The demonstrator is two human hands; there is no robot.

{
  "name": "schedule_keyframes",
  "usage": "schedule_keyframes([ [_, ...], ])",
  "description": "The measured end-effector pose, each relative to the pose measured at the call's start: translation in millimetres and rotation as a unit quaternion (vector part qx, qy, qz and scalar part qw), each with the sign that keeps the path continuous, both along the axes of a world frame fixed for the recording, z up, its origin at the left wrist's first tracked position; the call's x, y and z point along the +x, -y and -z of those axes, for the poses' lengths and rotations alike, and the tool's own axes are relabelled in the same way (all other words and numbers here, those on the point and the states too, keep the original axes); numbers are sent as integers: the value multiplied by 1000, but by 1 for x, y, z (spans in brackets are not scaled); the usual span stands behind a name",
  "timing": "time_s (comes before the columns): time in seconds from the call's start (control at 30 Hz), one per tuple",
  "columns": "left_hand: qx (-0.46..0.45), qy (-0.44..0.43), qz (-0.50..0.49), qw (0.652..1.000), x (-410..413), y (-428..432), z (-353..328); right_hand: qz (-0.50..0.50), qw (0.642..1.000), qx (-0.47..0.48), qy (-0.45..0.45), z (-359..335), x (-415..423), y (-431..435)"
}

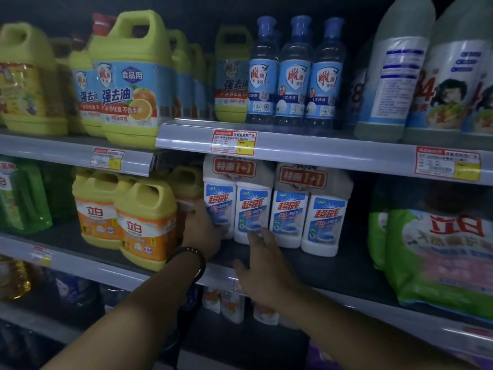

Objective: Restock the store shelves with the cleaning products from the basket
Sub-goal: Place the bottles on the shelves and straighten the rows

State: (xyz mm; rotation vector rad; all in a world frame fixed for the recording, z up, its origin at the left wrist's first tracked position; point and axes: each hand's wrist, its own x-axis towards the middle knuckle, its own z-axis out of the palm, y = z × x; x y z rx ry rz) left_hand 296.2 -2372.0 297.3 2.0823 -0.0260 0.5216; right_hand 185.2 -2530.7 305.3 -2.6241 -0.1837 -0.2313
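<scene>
Two shelves: upper shelf point(320, 149) carries green-yellow jugs point(128, 84) and blue-capped bottles point(296, 73); middle shelf point(341, 265) carries the rest.
Green bag point(440, 257): right end of middle shelf.
Orange-label jugs point(146, 222): left part of middle shelf, just beside the left grip point(202, 233).
White twin-pack point(240, 201): upright, mid-shelf, second twin-pack point(306, 212) just to its right.
Left grip: fingers curled round the twin-pack's left bottle.
Right grip point(264, 260): fingers straight, tips on the right bottle's lower front; holds nothing.
Bracelet point(192, 256): dark, on left wrist.
</scene>
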Motion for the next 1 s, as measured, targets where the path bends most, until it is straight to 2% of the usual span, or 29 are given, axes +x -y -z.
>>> schedule_keyframes([
  [0.2, 4, -16, -10, 1000, 2, 1, 0, -6, 1000, 14, -13, -9, -1, 0],
  [0.37, 33, -32, 5, 999, -29, 9, -13, 9, 1000, 18, -5, -23, -17, 9],
  [0.47, 113, 20, 0, 993, -67, 17, -23, 14, 1000, 15, -2, -28, -32, 16],
  [0.63, 244, 46, 122, 961, -151, 32, -38, 21, 1000, 2, 13, -36, -76, 33],
  [0.83, 289, -9, 148, 946, -232, 51, -28, 1, 1000, -20, 18, -27, -146, 62],
  [0.93, 312, 8, 162, 936, -261, 58, -4, 20, 999, -25, 3, -11, -178, 78],
  [1.0, 320, -12, 179, 930, -280, 65, 17, 23, 999, -30, -6, 2, -200, 89],
])
